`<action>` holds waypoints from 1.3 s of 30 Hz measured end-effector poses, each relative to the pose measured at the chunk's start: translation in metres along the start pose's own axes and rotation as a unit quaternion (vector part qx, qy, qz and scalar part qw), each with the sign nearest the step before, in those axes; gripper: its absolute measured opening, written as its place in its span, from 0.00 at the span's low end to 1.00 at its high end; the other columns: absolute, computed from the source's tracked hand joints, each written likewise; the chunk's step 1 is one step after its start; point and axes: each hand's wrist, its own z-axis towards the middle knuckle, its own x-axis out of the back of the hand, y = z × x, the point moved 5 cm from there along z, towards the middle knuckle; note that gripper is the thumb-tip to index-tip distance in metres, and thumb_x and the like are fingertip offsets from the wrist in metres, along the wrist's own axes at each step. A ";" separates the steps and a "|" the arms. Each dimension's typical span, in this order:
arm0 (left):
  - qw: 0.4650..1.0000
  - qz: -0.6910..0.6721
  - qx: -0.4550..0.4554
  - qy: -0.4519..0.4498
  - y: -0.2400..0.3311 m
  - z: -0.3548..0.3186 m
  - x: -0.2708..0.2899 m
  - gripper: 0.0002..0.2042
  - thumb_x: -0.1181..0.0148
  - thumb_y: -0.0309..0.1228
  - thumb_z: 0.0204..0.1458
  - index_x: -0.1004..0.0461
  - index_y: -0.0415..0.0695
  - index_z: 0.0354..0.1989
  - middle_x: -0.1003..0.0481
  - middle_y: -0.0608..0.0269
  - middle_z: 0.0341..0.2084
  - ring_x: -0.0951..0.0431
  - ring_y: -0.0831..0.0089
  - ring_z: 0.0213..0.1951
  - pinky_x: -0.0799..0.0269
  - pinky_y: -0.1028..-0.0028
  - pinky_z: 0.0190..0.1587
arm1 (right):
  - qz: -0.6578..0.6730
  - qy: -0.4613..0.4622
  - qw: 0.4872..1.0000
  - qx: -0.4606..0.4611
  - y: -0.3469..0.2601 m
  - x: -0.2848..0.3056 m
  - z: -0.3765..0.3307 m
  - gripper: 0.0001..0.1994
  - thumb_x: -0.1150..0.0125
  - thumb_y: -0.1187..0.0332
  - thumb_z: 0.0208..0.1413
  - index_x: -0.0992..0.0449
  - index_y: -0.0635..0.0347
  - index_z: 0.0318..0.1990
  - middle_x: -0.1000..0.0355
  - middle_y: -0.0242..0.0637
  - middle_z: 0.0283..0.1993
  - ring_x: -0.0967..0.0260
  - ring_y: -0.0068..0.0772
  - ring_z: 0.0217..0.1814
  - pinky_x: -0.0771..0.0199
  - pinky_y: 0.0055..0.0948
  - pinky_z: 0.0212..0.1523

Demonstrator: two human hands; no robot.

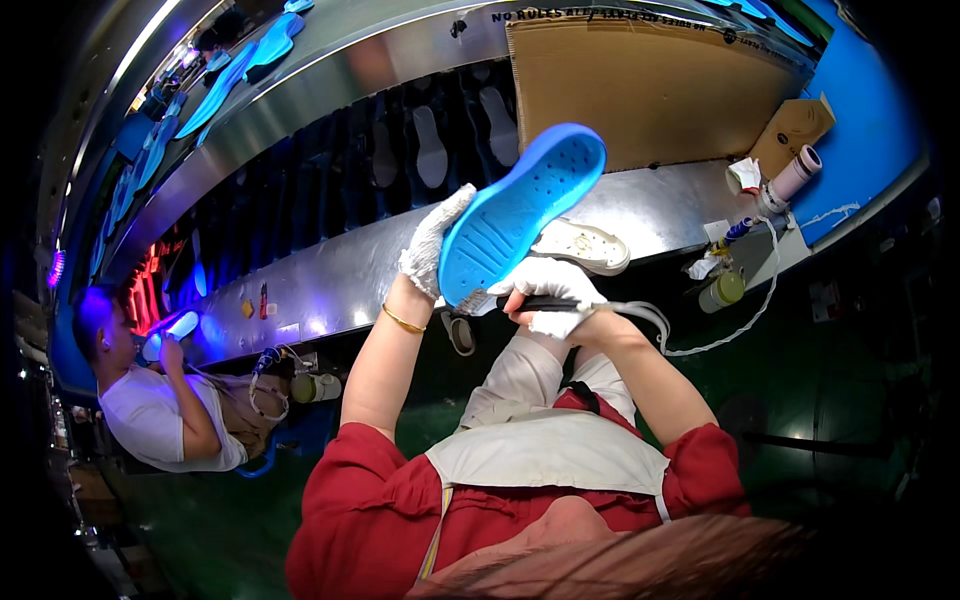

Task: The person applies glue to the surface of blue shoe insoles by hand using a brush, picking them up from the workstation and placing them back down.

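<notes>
The right hand (553, 295), gloved, has its fingers wrapped round a corded brush (500, 302), bristles at the heel of the blue sole (520, 215); the left hand (430, 245) grips that sole, raised above the lap; coating seems under way, so the next stroke likely needs steady tilt; beyond, a white sole (580, 245) lies on the steel desk (330, 285).

Packaging and labels on the bench, top right.
Big flat brown cardboard sheet (650, 90) leans behind the steel conveyor, dark print strip along its top edge. Small tan cardboard box (793, 130) sits tilted just right of it on the blue surface, one small dark round mark on its face.
</notes>
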 end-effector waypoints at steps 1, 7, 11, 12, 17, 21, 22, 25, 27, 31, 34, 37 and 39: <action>0.999 0.018 0.001 0.040 -0.002 0.003 0.004 0.24 0.52 0.45 0.58 0.32 0.34 0.51 0.25 0.46 0.41 0.21 0.60 0.39 0.22 0.65 0.42 | 0.028 -0.012 0.998 -0.049 0.003 0.003 0.000 0.07 0.38 0.80 0.40 0.26 0.59 0.29 0.27 0.34 0.34 0.29 0.29 0.39 0.29 0.27 0.42; 0.993 0.098 0.030 0.063 -0.014 0.009 0.009 0.21 0.50 0.43 0.58 0.29 0.37 0.48 0.24 0.52 0.39 0.21 0.65 0.35 0.21 0.68 0.38 | 0.050 -0.032 0.994 -0.094 -0.004 0.020 0.008 0.07 0.38 0.80 0.42 0.26 0.60 0.29 0.27 0.33 0.35 0.30 0.27 0.41 0.29 0.26 0.44; 0.988 0.111 0.090 0.066 -0.014 0.005 0.007 0.19 0.48 0.43 0.56 0.28 0.38 0.46 0.23 0.53 0.36 0.21 0.68 0.32 0.21 0.71 0.34 | 0.003 -0.019 0.994 -0.106 0.006 0.023 0.012 0.06 0.38 0.80 0.41 0.26 0.60 0.28 0.26 0.34 0.33 0.29 0.29 0.38 0.29 0.26 0.42; 0.988 0.111 0.090 0.065 -0.016 0.006 0.008 0.19 0.48 0.43 0.56 0.28 0.38 0.46 0.23 0.53 0.36 0.21 0.68 0.32 0.21 0.71 0.34 | -0.001 -0.031 0.992 -0.123 0.007 0.028 0.011 0.05 0.38 0.80 0.41 0.26 0.61 0.27 0.26 0.35 0.33 0.29 0.30 0.38 0.28 0.27 0.41; 0.983 0.146 0.086 0.071 -0.016 0.001 0.001 0.22 0.48 0.46 0.56 0.29 0.38 0.47 0.23 0.52 0.35 0.21 0.65 0.32 0.21 0.70 0.34 | 0.029 -0.034 0.990 -0.130 -0.007 0.041 0.013 0.04 0.37 0.78 0.40 0.25 0.58 0.25 0.25 0.34 0.33 0.28 0.33 0.37 0.27 0.28 0.40; 0.984 0.151 0.073 0.057 -0.013 -0.001 -0.005 0.22 0.48 0.46 0.56 0.29 0.38 0.48 0.24 0.50 0.37 0.21 0.63 0.35 0.21 0.68 0.37 | -0.120 -0.061 0.989 -0.061 -0.006 0.048 0.012 0.05 0.37 0.76 0.40 0.25 0.58 0.26 0.25 0.33 0.33 0.28 0.34 0.38 0.28 0.28 0.42; 0.984 0.157 0.059 0.064 -0.013 0.000 -0.001 0.23 0.49 0.46 0.56 0.30 0.38 0.49 0.24 0.50 0.37 0.21 0.62 0.35 0.22 0.67 0.38 | -0.110 -0.060 0.990 -0.062 -0.009 0.052 0.011 0.05 0.37 0.77 0.39 0.26 0.58 0.26 0.26 0.34 0.33 0.29 0.34 0.37 0.28 0.28 0.41; 0.997 0.073 0.029 0.021 -0.018 0.002 0.009 0.24 0.52 0.46 0.58 0.34 0.37 0.53 0.26 0.48 0.43 0.22 0.59 0.40 0.23 0.65 0.43 | 0.065 0.004 0.985 -0.161 -0.007 0.049 0.000 0.05 0.37 0.77 0.43 0.27 0.61 0.29 0.28 0.33 0.30 0.31 0.26 0.33 0.29 0.24 0.37; 0.997 -0.017 -0.063 -0.038 -0.021 0.002 0.001 0.27 0.56 0.48 0.59 0.38 0.36 0.57 0.30 0.47 0.49 0.25 0.56 0.47 0.28 0.61 0.51 | 0.224 0.070 0.968 -0.093 -0.003 0.031 -0.001 0.07 0.37 0.75 0.49 0.29 0.62 0.35 0.31 0.30 0.32 0.34 0.18 0.33 0.33 0.18 0.36; 0.981 -0.080 -0.148 -0.092 -0.027 0.004 0.001 0.36 0.59 0.59 0.54 0.40 0.40 0.60 0.32 0.48 0.53 0.29 0.53 0.51 0.33 0.57 0.55 | 0.107 0.164 0.979 -0.053 0.012 -0.003 -0.012 0.06 0.40 0.79 0.51 0.28 0.64 0.36 0.28 0.35 0.34 0.30 0.20 0.30 0.29 0.19 0.32; 0.972 -0.134 -0.181 -0.074 -0.029 0.005 0.025 0.35 0.59 0.60 0.54 0.39 0.41 0.59 0.32 0.49 0.53 0.29 0.53 0.52 0.33 0.55 0.55 | 0.034 0.131 0.991 0.013 -0.007 -0.021 -0.016 0.06 0.36 0.77 0.46 0.26 0.63 0.32 0.28 0.35 0.29 0.31 0.22 0.32 0.30 0.21 0.32; 0.963 -0.176 -0.161 -0.125 -0.036 0.001 0.030 0.36 0.62 0.60 0.54 0.41 0.40 0.60 0.33 0.48 0.53 0.31 0.52 0.53 0.36 0.54 0.57 | 0.158 0.083 0.982 -0.059 -0.010 -0.015 -0.009 0.05 0.37 0.75 0.48 0.26 0.64 0.32 0.27 0.34 0.29 0.31 0.21 0.30 0.30 0.20 0.32; 0.957 -0.190 -0.169 -0.138 -0.041 0.006 0.046 0.37 0.62 0.60 0.53 0.42 0.40 0.61 0.34 0.47 0.55 0.31 0.52 0.53 0.36 0.55 0.57 | 0.251 0.116 0.956 -0.100 -0.006 -0.005 -0.004 0.04 0.38 0.74 0.51 0.25 0.64 0.33 0.27 0.33 0.30 0.31 0.19 0.29 0.29 0.20 0.33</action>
